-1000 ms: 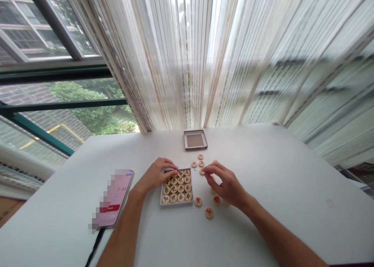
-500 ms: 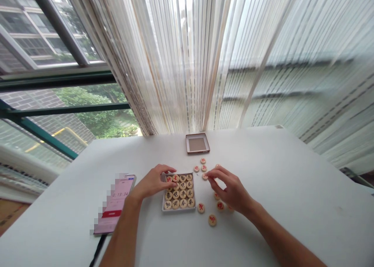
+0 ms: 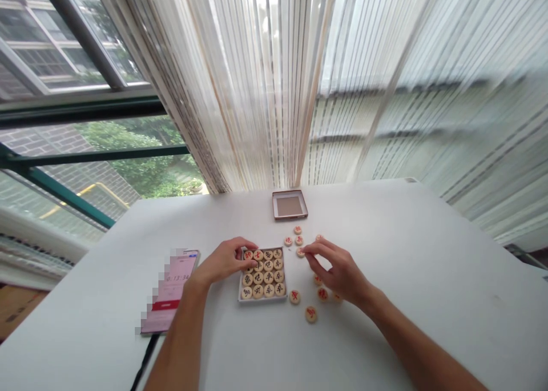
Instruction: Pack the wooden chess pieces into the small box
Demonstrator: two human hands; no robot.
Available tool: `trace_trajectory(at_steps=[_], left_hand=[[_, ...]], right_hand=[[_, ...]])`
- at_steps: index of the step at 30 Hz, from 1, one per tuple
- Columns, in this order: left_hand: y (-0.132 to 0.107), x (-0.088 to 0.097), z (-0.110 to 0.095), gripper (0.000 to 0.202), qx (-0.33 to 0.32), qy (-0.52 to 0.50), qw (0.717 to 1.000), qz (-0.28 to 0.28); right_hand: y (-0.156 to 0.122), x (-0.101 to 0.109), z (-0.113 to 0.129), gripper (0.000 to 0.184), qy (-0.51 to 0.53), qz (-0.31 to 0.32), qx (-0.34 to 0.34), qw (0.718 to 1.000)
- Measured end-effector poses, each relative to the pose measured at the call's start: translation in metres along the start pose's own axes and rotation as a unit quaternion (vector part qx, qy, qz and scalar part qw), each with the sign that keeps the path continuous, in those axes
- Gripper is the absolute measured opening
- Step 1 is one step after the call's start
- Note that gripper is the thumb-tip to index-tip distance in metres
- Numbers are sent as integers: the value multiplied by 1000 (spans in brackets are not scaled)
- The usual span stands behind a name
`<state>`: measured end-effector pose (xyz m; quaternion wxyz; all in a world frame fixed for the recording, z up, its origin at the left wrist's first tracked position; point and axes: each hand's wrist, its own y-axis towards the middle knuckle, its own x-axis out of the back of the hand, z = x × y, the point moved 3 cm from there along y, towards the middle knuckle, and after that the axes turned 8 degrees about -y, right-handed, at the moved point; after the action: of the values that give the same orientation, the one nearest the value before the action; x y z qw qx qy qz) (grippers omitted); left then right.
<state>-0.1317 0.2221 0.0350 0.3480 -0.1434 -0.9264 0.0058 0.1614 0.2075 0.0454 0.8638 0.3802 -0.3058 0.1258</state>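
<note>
A small white box [image 3: 262, 298] on the white table [image 3: 385, 299] holds several round wooden game pieces with dark and red characters. My left hand [image 3: 225, 261] rests at the box's far left corner, fingers curled, its fingertips on a red-marked piece [image 3: 249, 255] there. My right hand [image 3: 340, 268] hovers just right of the box, its fingers pinched on a loose piece [image 3: 301, 253]. More loose red-marked pieces [image 3: 311, 314] lie around and partly under that hand, and others lie a little farther back [image 3: 297, 230].
The box's lid [image 3: 290, 205] lies open-side up near the table's far edge. A phone [image 3: 171, 290] with a pink screen and a cable lies to the left. Striped curtains [image 3: 342, 83] hang behind the table, a window [image 3: 77, 140] at left.
Red-marked pieces now show in the box's top row under my left fingertips. My right hand stayed by the loose pieces, pinching one. The view shifted slightly.
</note>
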Motion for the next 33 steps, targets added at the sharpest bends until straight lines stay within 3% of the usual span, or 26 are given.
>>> trace_trajectory(at_steps=[10,22,33], left_hand=[[2,-1,1,44,4,-1,1000,-12],[3,-5,-2,46,-12,4,1000,-23],[5,-6,1,43,-16,-22,1000,-14]], right_hand=[[-1,0,0,18,-18,-3,1,1000],[6,27,-11,14,-58,-50,-52,996],[5,29,-17,14,-70,-62,-54,994]])
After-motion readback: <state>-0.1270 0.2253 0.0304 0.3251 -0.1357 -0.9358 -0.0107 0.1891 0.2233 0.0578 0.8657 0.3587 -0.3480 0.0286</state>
